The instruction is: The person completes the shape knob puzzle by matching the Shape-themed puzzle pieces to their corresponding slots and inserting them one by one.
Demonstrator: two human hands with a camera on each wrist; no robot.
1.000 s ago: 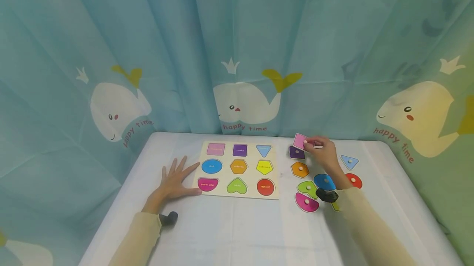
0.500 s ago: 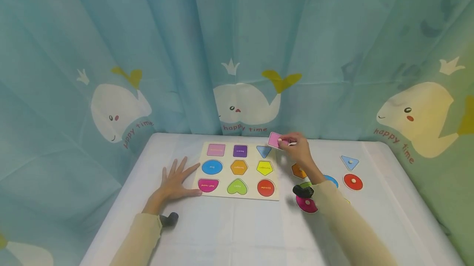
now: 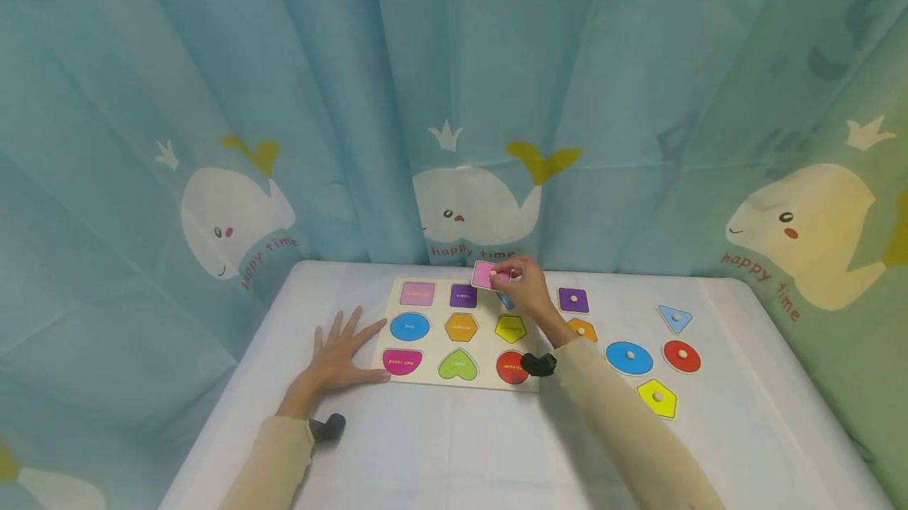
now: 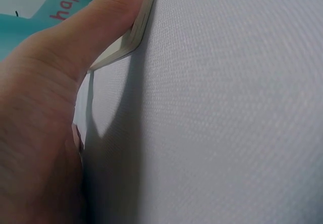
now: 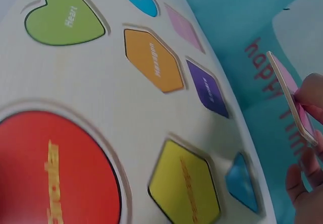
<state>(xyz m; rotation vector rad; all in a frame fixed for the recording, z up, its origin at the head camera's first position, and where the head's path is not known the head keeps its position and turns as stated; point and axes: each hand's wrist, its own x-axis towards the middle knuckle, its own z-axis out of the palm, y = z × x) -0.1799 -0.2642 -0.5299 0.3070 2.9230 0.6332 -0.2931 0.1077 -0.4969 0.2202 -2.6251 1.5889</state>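
Observation:
My right hand (image 3: 523, 288) pinches a pink rectangle puzzle piece (image 3: 482, 275) by its white knob, above the back edge of the shape puzzle board (image 3: 433, 377). In the right wrist view the pink piece (image 5: 288, 94) hangs tilted, seen nearly edge-on, off the board's back edge. The board carries printed recesses, among them a pink rectangle (image 3: 418, 294), a purple square (image 3: 463, 296) and an orange hexagon (image 3: 461, 327). At the board's left side my left hand (image 3: 339, 359) lies with fingers spread, its thumb (image 4: 96, 19) resting on the board's corner.
Right of the board lie knobbed pieces: a purple square (image 3: 573, 299), a partly covered orange hexagon (image 3: 582, 329), a blue oval (image 3: 629, 358), a red circle (image 3: 682, 355), a light blue triangle (image 3: 675, 318) and a yellow pentagon (image 3: 658, 399). A whale-print curtain (image 3: 340, 139) hangs behind the table.
My right hand has carried the pink rectangle piece leftward from beside the loose pieces to over the board's back edge. The left hand stays at the board's side.

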